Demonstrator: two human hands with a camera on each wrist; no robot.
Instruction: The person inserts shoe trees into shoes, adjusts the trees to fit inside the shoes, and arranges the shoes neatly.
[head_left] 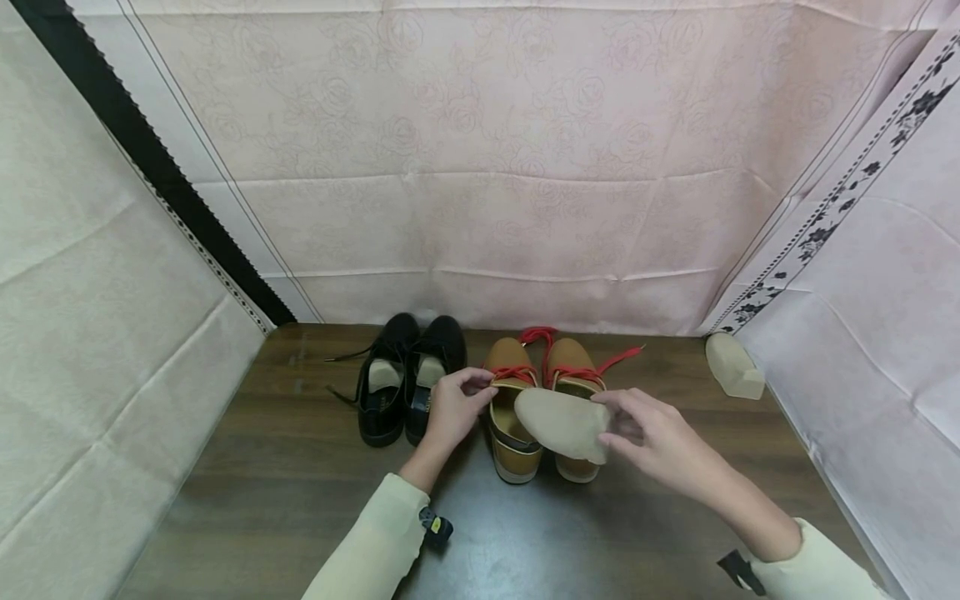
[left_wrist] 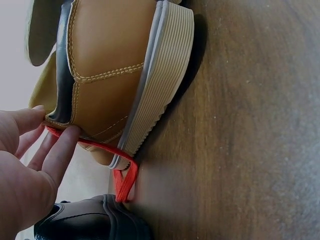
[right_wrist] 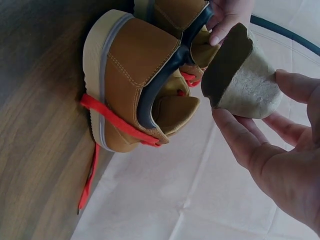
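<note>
Two tan shoes with red laces stand side by side, toes pointing away. At the left tan shoe (head_left: 516,463), my left hand (head_left: 452,410) pinches the edge of the opening near the laces, thumb inside and fingers outside, as the left wrist view shows. My right hand (head_left: 667,442) holds a beige moulded shoe form (head_left: 558,423) by its wide end, between thumb and fingers. Its rounded end points left, above the left shoe's opening. Below the form, the right tan shoe (head_left: 576,472) is partly covered. The form's hollow side (right_wrist: 225,65) shows in the right wrist view.
A pair of black lace-up shoes (head_left: 382,417) stands to the left, with beige forms inside. Another beige shoe form (head_left: 733,367) lies at the right, against the side cloth. Patterned cloth (head_left: 525,208) hangs behind the wooden surface (head_left: 300,500).
</note>
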